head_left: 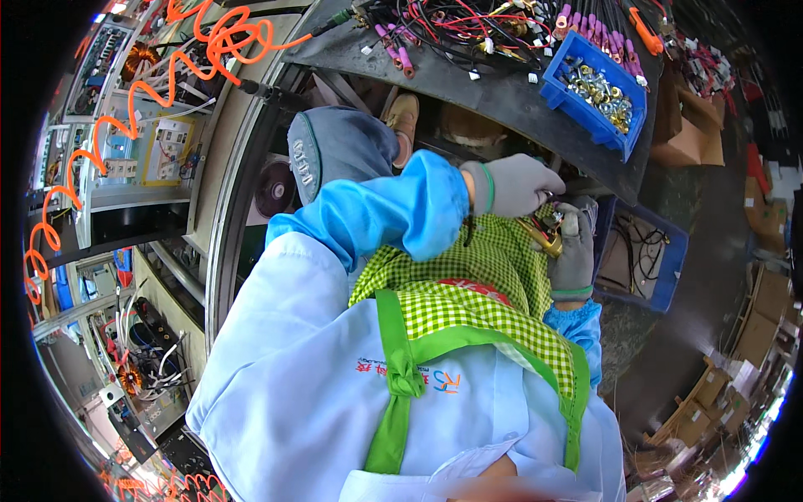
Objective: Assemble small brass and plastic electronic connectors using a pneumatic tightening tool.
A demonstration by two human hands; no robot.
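Note:
Both of my hands wear grey gloves and meet above my green checked apron. My left hand reaches across from the left, fingers pinched together at a small dark part beside the right hand's fingertips. What it grips is too small to name. My right hand is curled around a brass-coloured metal piece, whose curved end shows beside the palm. Smaller shiny metal bits sit near its fingertips, partly covered by the fingers.
A blue bin of bolts and nuts stands at the dark bench's edge, near wires with purple-sleeved terminals. Right of my hands is a blue crate holding black cables. An orange coiled hose crosses open electrical units at left. Cardboard boxes stand right.

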